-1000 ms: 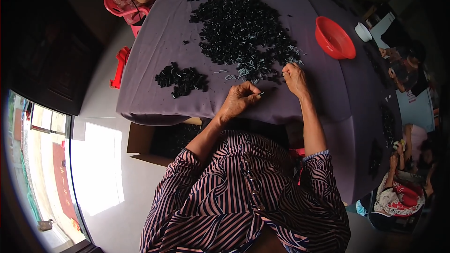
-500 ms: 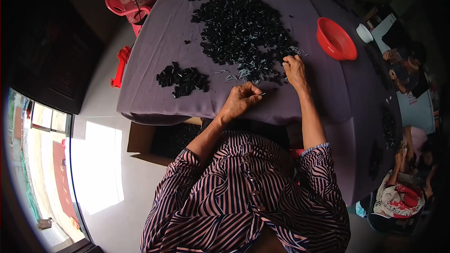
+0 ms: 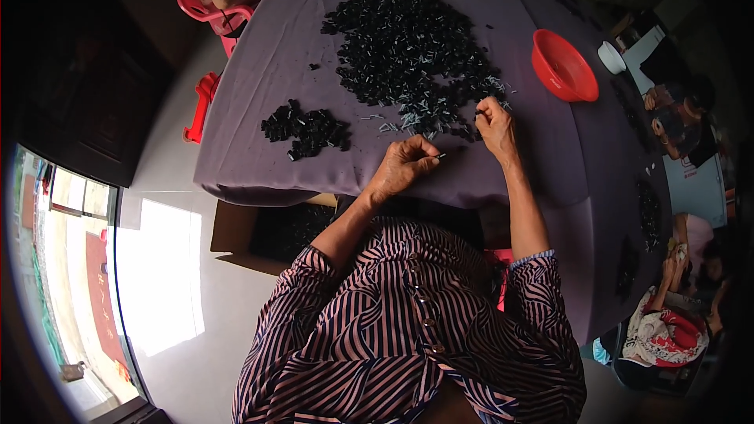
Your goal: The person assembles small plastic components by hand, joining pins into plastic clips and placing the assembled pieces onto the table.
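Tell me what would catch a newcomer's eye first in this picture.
First, the big heap of small black parts spread over the middle of the purple-covered table, with a smaller black pile nearer the person's left. Next, the bright red bowl at the table's right side. At the near edge, the left hand pinches a thin pin-like piece, and the right hand picks at the heap's edge.

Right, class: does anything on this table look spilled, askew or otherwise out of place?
Nothing stands out. The big heap and small pile of black parts sit on the purple cloth, the red bowl is upright, and the left hand and right hand each pinch a small part.
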